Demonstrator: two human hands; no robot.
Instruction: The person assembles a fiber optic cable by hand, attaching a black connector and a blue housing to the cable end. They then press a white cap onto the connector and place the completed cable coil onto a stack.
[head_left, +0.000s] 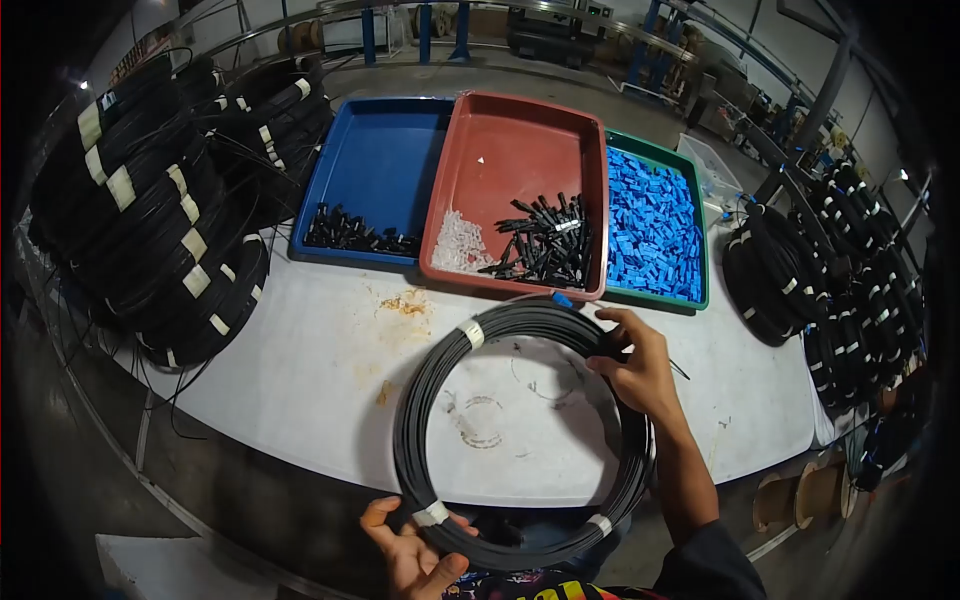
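A coil of black cable (412, 420), bound with white tape (471, 334), is tilted up over the near edge of the table. My left hand (412, 555) grips its lower left side, with some fingertips showing inside the ring and the thumb in front. At the upper right, my right hand (640, 370) is closed around the coil, thumb on the inner side and index finger bent over the outer side. A small blue connector (562, 299) shows at the coil's top. One thin cable end (681, 370) sticks out behind my right wrist.
Behind the coil stand a blue tray (385, 135) with black parts, a red tray (530, 130) with clear and black pieces, and a green tray (655, 301) full of blue connectors. Stacked cable coils (140, 200) rise at left; more coils (770, 270) stand at right.
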